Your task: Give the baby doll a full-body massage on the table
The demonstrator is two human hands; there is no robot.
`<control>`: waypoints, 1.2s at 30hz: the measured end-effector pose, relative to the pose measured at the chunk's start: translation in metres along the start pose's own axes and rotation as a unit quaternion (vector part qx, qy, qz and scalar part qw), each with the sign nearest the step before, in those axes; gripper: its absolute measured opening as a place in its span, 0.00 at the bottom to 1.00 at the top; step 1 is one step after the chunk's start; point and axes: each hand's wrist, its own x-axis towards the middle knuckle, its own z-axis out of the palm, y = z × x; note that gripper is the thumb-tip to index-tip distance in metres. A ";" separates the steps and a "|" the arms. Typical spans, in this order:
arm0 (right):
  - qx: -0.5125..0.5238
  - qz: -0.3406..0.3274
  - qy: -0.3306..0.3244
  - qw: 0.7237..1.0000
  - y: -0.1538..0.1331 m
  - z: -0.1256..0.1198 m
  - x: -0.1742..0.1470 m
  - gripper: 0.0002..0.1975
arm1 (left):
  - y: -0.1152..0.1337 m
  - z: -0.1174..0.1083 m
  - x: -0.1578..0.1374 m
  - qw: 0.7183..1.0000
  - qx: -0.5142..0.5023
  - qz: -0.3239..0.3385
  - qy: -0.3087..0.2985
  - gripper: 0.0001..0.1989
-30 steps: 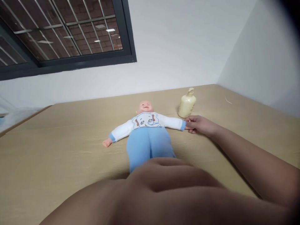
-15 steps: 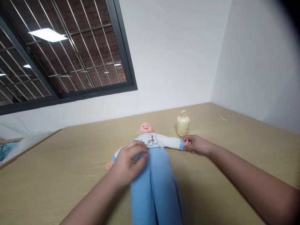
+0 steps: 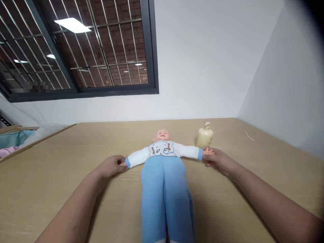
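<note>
A baby doll (image 3: 163,148) lies on its back on the wooden surface, its arms stretched out to both sides. It wears a white top with an elephant print and blue cuffs, plus light blue trousers (image 3: 164,192) that run toward me. My left hand (image 3: 111,167) is closed round the doll's hand on the left, just past the cuff. On the other side, my right hand (image 3: 220,160) grips the doll's other hand, whose small fingers show above mine. Behind that hand stands a cream pump bottle (image 3: 204,135).
A thin pale strip (image 3: 249,136) lies at the right on the wooden surface (image 3: 63,189). White walls rise behind and to the right. A barred window (image 3: 113,50) is at upper left. Past the left edge are teal and pink fabrics (image 3: 15,140).
My left hand has moved left from the doll's waist and taken hold of its hand. My right hand keeps its grip. The view has shifted and levelled.
</note>
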 end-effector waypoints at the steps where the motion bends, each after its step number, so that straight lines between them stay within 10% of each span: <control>1: 0.019 -0.007 0.002 1.000 -0.001 0.002 -0.001 0.16 | 0.001 0.001 -0.001 1.000 -0.018 -0.002 0.003 0.13; 14: 0.184 -0.156 0.131 0.962 -0.009 0.045 -0.002 0.12 | 0.034 0.030 0.001 0.851 -0.500 0.147 0.058 0.23; 17: 0.081 -0.190 0.109 0.972 -0.012 0.062 -0.011 0.17 | 0.049 0.041 -0.004 0.875 -0.437 0.199 0.062 0.38; 20: -0.080 -0.234 0.071 0.966 -0.013 0.077 -0.023 0.23 | 0.064 0.055 -0.014 0.915 -0.277 0.285 0.074 0.32; 27: -0.438 -0.353 -0.034 0.826 -0.005 0.096 -0.038 0.35 | 0.084 0.079 -0.027 0.913 0.056 0.389 0.110 0.36; 32: -0.476 -0.351 -0.058 0.804 -0.002 0.097 -0.037 0.40 | 0.085 0.083 -0.027 0.919 0.024 0.381 0.097 0.38; 36: -0.412 -0.324 -0.008 0.851 0.002 0.089 -0.034 0.44 | 0.080 0.086 -0.020 0.930 -0.149 0.274 0.193 0.40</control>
